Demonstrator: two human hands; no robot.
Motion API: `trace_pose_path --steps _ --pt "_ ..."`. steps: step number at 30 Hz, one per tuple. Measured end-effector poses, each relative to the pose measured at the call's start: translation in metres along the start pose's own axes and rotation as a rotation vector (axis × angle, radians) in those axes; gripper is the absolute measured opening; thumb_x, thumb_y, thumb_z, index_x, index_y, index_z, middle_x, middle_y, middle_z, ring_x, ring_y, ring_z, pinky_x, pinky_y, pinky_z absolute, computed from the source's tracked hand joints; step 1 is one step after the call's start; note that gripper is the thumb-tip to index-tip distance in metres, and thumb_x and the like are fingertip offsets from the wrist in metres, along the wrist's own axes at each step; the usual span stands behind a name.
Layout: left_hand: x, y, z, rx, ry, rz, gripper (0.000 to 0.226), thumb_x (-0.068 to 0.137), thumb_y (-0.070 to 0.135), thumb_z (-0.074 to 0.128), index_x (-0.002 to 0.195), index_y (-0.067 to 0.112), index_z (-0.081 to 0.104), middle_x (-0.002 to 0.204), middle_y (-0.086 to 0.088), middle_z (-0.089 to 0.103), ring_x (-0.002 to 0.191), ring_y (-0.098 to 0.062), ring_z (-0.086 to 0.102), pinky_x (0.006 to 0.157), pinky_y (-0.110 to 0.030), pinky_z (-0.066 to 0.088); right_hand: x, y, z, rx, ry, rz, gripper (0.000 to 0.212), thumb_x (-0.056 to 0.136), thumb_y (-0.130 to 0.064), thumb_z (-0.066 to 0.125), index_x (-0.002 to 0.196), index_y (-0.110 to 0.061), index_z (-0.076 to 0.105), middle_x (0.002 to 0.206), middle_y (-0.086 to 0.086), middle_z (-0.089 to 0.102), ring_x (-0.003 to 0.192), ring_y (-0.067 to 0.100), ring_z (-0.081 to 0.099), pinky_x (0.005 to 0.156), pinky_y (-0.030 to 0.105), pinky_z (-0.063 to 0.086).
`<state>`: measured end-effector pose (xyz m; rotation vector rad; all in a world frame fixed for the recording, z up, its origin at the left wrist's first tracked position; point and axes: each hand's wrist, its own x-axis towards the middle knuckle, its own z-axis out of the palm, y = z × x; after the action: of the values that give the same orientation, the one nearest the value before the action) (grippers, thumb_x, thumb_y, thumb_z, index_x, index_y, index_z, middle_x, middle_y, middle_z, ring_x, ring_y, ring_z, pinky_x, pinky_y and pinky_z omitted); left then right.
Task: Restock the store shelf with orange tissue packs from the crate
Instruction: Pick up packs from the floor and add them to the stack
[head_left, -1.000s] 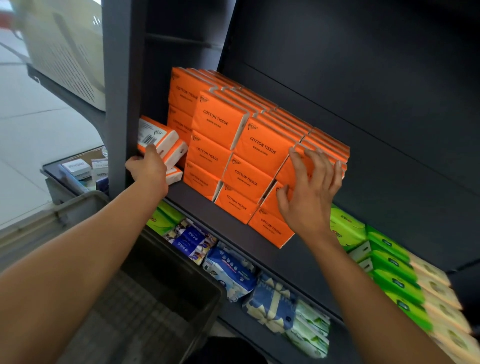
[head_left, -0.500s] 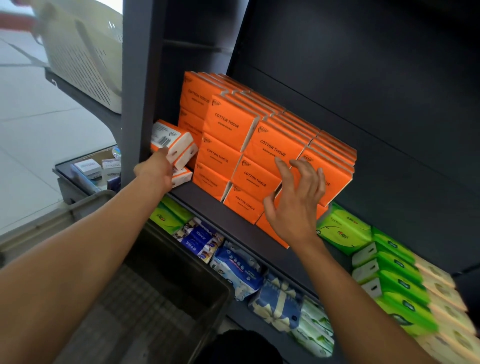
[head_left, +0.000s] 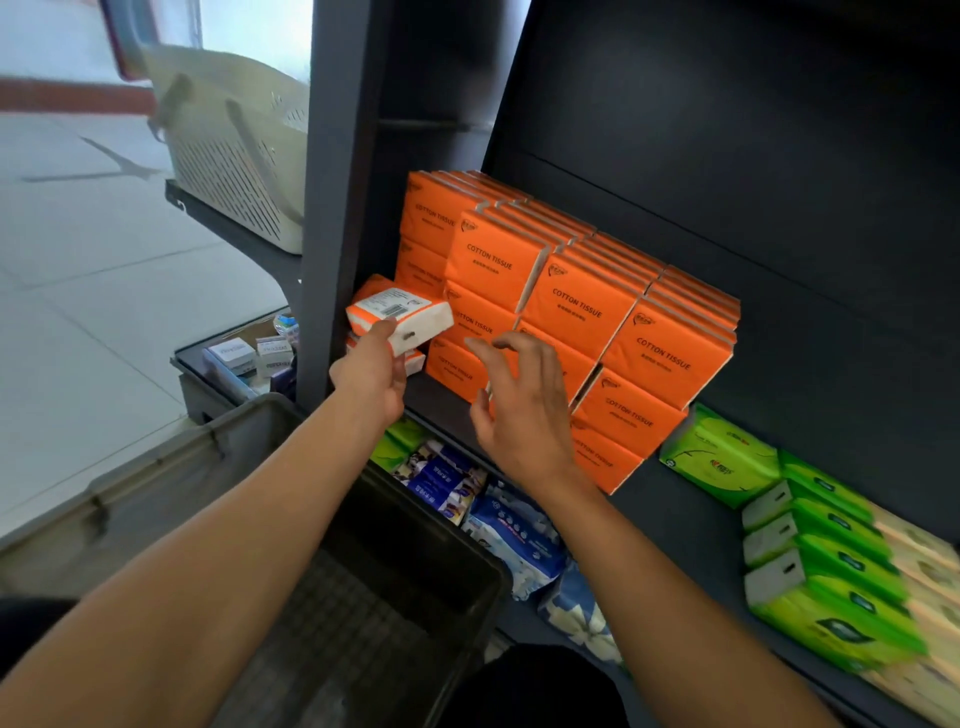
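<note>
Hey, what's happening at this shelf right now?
A person is restocking orange tissue packs. The left hand holds one pack, barcode side up, at the left end of the stacked orange packs on the dark shelf. The right hand hovers open in front of the stack, holding nothing. The grey crate below looks empty.

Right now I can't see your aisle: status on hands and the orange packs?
Left hand grips one orange pack at the stack's left end. Right hand open, before the orange stack. Shelf clear to the right.
</note>
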<state>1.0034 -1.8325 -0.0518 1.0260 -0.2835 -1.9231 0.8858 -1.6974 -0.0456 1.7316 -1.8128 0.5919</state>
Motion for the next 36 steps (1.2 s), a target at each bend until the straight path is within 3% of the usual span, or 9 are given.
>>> trace_pose_path --steps 5,7,11,15,21,26,28,31,36 --pt "-0.025 -0.001 -0.008 0.088 0.014 0.023 0.034 0.082 0.026 0.076 0.109 0.009 0.064 0.094 -0.01 0.074 0.067 -0.013 0.067 0.049 -0.016 0.048 0.017 -0.022 0.013 0.053 -0.137 0.039 0.072 0.076 -0.01 0.074 0.142 -0.019 0.047 0.135 0.007 0.047 0.124 0.024 0.041 0.097 0.041 0.048" --pt "-0.027 0.0 -0.012 0.149 -0.008 0.041 0.031 0.081 0.027 0.076 0.105 0.011 0.067 0.09 -0.01 0.073 0.059 -0.012 0.059 0.046 -0.018 0.043 0.022 -0.03 0.019 0.059 -0.165 0.053 0.08 0.075 -0.012 0.076 0.147 -0.022 0.041 0.142 0.005 0.042 0.13 0.024 0.038 0.103 0.043 0.044" --pt "-0.025 0.002 -0.018 0.289 -0.096 0.084 0.022 0.078 0.024 0.078 0.095 0.013 0.069 0.09 -0.008 0.072 0.074 -0.017 0.064 0.053 -0.022 0.043 0.031 -0.047 0.036 0.09 -0.164 0.164 0.089 0.077 -0.013 0.077 0.152 -0.027 0.032 0.152 0.002 0.033 0.137 0.024 0.031 0.108 0.042 0.035" --pt "-0.019 0.001 -0.023 0.51 -0.162 0.206 0.013 0.083 0.024 0.075 0.081 0.014 0.067 0.072 0.0 0.065 0.067 -0.012 0.058 0.055 -0.024 0.039 0.031 -0.051 0.052 0.097 -0.156 0.305 0.07 0.08 -0.019 0.075 0.143 -0.027 0.047 0.141 0.0 0.046 0.131 0.022 0.038 0.105 0.043 0.041" --pt "0.01 0.009 -0.026 0.716 -0.171 0.374 0.019 0.085 0.034 0.062 0.089 0.016 0.067 0.094 -0.004 0.072 0.091 -0.02 0.068 0.076 -0.034 0.052 0.016 -0.048 0.08 0.28 -0.03 0.56 0.052 0.082 -0.032 0.07 0.132 -0.033 0.056 0.125 -0.01 0.058 0.122 0.017 0.05 0.099 0.04 0.046" --pt "0.038 0.019 -0.005 0.998 -0.184 0.711 0.023 0.086 0.019 0.069 0.107 0.015 0.059 0.095 0.006 0.056 0.078 0.004 0.055 0.069 -0.01 0.04 0.004 -0.044 0.091 0.491 0.032 0.721 0.045 0.083 -0.036 0.07 0.126 -0.032 0.059 0.123 -0.014 0.057 0.116 0.008 0.051 0.091 0.035 0.052" --pt "0.054 0.022 0.006 1.118 -0.22 0.751 0.039 0.079 0.034 0.076 0.11 0.02 0.057 0.104 0.004 0.054 0.089 0.001 0.057 0.084 -0.016 0.047 0.004 -0.044 0.091 0.544 0.03 0.779 0.039 0.082 -0.037 0.071 0.119 -0.034 0.061 0.116 -0.015 0.058 0.11 0.008 0.054 0.085 0.033 0.053" --pt "0.08 0.021 0.021 1.322 -0.201 0.712 0.071 0.068 0.042 0.073 0.13 0.019 0.047 0.129 -0.012 0.05 0.116 -0.029 0.052 0.102 -0.048 0.045 0.005 -0.044 0.091 0.556 -0.004 0.825 0.029 0.08 -0.04 0.07 0.107 -0.036 0.062 0.106 -0.016 0.058 0.1 0.009 0.057 0.078 0.034 0.054" --pt "0.1 0.028 0.041 1.439 -0.159 0.574 0.111 0.078 0.035 0.08 0.157 0.018 0.004 0.161 -0.019 0.009 0.147 -0.037 0.017 0.119 -0.051 0.023 0.006 -0.036 0.092 0.56 -0.071 0.861 0.024 0.079 -0.043 0.071 0.1 -0.034 0.063 0.099 -0.016 0.058 0.094 0.007 0.057 0.074 0.034 0.054"
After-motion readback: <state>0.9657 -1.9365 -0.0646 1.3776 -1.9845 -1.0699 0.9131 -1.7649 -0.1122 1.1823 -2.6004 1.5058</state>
